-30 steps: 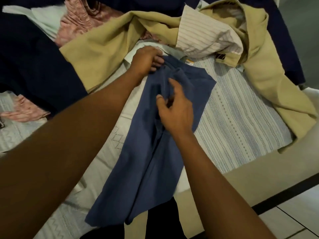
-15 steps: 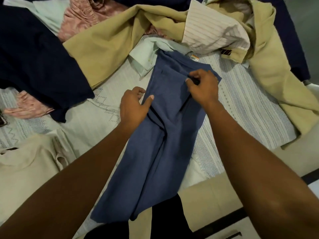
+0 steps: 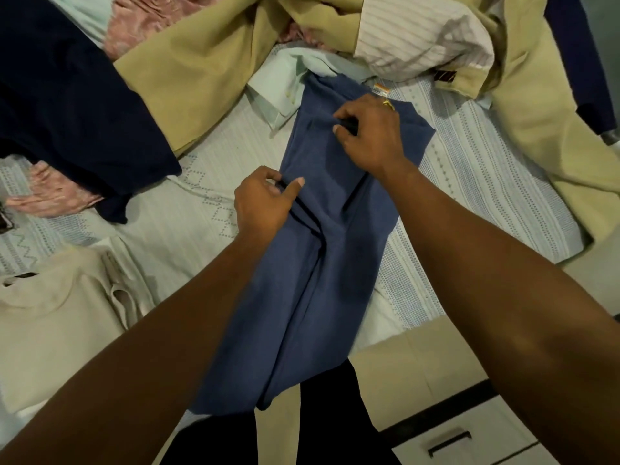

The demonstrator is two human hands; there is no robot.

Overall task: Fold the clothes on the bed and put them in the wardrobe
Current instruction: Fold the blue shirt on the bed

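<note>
The blue garment (image 3: 302, 297) lies on the bed (image 3: 201, 223), its lower end hanging over the bed's edge. The left hand (image 3: 265, 203) and right hand (image 3: 369, 135) each pinch its cloth. A slack grip could let it slide off.

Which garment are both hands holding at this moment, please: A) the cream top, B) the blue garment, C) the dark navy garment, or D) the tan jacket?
B: the left hand and the right hand each pinch a fold of the blue garment.
</note>
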